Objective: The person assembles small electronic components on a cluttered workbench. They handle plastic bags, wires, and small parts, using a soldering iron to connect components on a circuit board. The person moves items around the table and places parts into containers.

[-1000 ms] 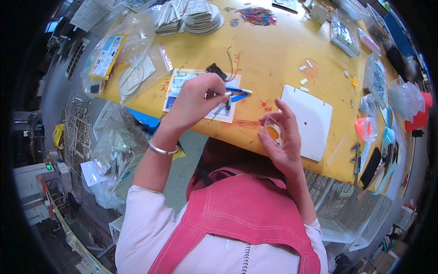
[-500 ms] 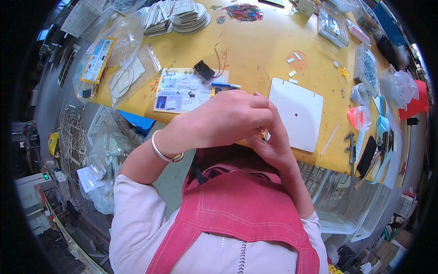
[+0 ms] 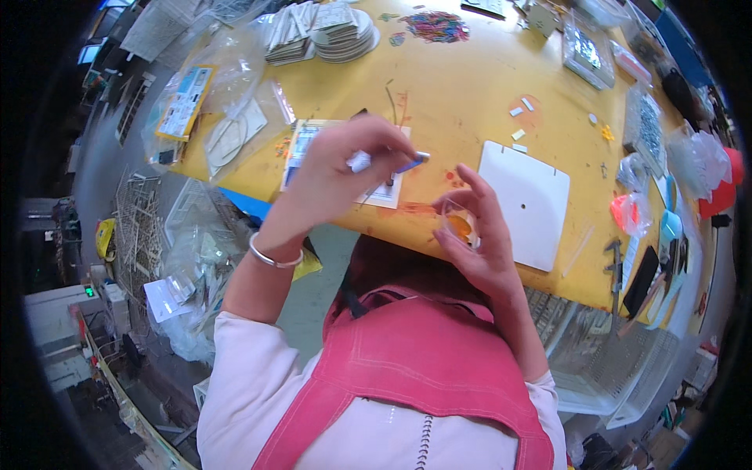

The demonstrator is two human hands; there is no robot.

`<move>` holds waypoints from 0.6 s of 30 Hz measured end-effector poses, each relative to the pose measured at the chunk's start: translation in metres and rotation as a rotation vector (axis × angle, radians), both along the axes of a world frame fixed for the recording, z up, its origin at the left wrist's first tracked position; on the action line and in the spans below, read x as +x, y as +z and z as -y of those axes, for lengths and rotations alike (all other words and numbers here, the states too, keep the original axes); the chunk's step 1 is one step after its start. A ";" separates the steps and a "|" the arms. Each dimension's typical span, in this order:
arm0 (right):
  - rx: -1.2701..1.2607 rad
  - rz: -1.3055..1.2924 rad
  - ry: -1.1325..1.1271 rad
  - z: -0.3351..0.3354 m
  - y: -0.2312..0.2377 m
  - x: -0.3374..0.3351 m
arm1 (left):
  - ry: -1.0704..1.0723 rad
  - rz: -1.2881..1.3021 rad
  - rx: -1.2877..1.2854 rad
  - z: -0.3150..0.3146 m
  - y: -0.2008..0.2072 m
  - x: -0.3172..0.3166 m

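My left hand (image 3: 345, 168), with a bangle on its wrist, hovers over the printed sheet (image 3: 384, 197) near the table's front edge. Its fingers are pinched on a blue pen (image 3: 409, 165), whose pale end sticks out past the fingertips. A bit of white shows inside its curled fingers; I cannot make out what that is. To the right, my right hand (image 3: 484, 243) curves its thumb and fingers round a small clear round plastic piece (image 3: 450, 215), with orange showing through or inside it. Behind my right hand lies a white square board (image 3: 523, 200) with a small centre hole.
Small white strips (image 3: 516, 112) lie behind the board. At the back are stacked pale round plates (image 3: 345, 37) and a heap of coloured paper clips (image 3: 437, 27). A clear bag (image 3: 235, 133) rests at the left; calipers (image 3: 616, 274) lie at the right edge.
My hands were together in front of me and have come apart. The left moved back-left and took hold of the pen, tilting it; the right opened out, showing the clear piece.
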State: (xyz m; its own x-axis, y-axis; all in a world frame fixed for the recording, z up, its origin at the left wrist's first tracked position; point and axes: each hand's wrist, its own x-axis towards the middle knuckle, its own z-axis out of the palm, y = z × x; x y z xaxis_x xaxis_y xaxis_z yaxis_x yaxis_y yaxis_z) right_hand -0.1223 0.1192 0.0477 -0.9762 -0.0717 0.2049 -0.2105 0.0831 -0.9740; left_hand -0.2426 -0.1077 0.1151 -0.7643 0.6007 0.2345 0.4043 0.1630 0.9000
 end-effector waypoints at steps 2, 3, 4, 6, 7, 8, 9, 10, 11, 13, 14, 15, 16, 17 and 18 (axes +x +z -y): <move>-0.035 0.012 -0.019 -0.002 0.001 0.001 | 0.236 -0.053 -0.025 0.027 -0.006 -0.022; -0.078 0.040 -0.039 -0.002 0.001 0.001 | 0.331 -0.097 -0.180 0.041 -0.009 -0.032; -0.082 0.038 -0.049 -0.003 0.001 0.001 | 0.318 -0.139 -0.317 0.051 -0.015 -0.038; -0.092 0.033 -0.066 -0.004 0.002 -0.001 | 0.300 -0.177 -0.613 0.063 -0.030 -0.043; -0.089 0.029 -0.053 -0.003 0.002 -0.002 | 0.277 -0.112 -0.593 0.062 -0.041 -0.044; -0.085 0.026 -0.042 -0.003 0.002 -0.004 | 0.274 -0.195 -0.562 0.060 -0.049 -0.043; -0.084 0.030 -0.037 -0.003 0.002 -0.004 | 0.286 -0.232 -0.566 0.056 -0.057 -0.042; -0.088 0.029 -0.030 -0.003 0.001 -0.005 | 0.295 -0.273 -0.573 0.053 -0.063 -0.042; -0.094 0.033 -0.027 -0.002 0.001 -0.004 | 0.296 -0.267 -0.636 0.051 -0.066 -0.043; -0.079 0.029 -0.023 -0.003 0.000 -0.003 | 0.288 -0.260 -0.662 0.049 -0.070 -0.044; -0.060 0.021 -0.021 -0.004 0.000 -0.003 | 0.279 -0.281 -0.663 0.048 -0.071 -0.045; -0.045 0.013 -0.022 -0.004 0.000 -0.003 | 0.276 -0.261 -0.658 0.048 -0.072 -0.047; -0.048 0.023 -0.024 -0.004 0.000 -0.003 | 0.273 -0.251 -0.650 0.049 -0.072 -0.049; -0.054 0.033 -0.029 -0.004 0.001 -0.002 | 0.270 -0.240 -0.642 0.049 -0.072 -0.050; -0.060 0.043 -0.033 -0.004 0.001 -0.002 | 0.271 -0.194 -0.636 0.049 -0.072 -0.051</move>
